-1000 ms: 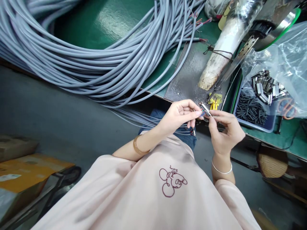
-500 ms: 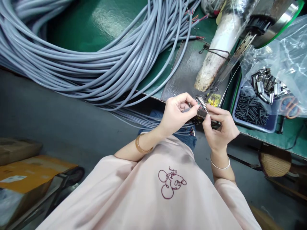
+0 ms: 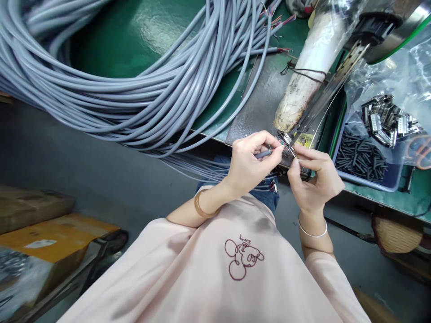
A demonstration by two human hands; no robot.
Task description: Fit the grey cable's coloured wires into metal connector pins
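My left hand [image 3: 254,157] is closed in a pinch on a grey cable [image 3: 263,154], whose fine coloured wires come out at the fingertips. Just past them is a small metal multi-pin connector [image 3: 285,137] under the tip of a white-wrapped rod [image 3: 296,98]. My right hand [image 3: 314,177] pinches a thin silvery metal tool [image 3: 292,153] between thumb and fingers, its end close to the connector and wires. The exact kind of tool is too small to tell. Fingers partly hide where wires and connector meet.
A thick bundle of grey cables [image 3: 151,98] covers the bench's left side. At right, a blue bin [image 3: 393,185] holds black tubes [image 3: 362,157] and bagged metal connectors [image 3: 384,119]. More wired connectors [image 3: 273,186] hang over my lap. Cartons [image 3: 63,233] stand lower left.
My left hand's fingertips have moved slightly right to the connector, and the grey cable now shows in its grip. The connector sits slightly farther up, by the rod tip. The view has shifted a little.
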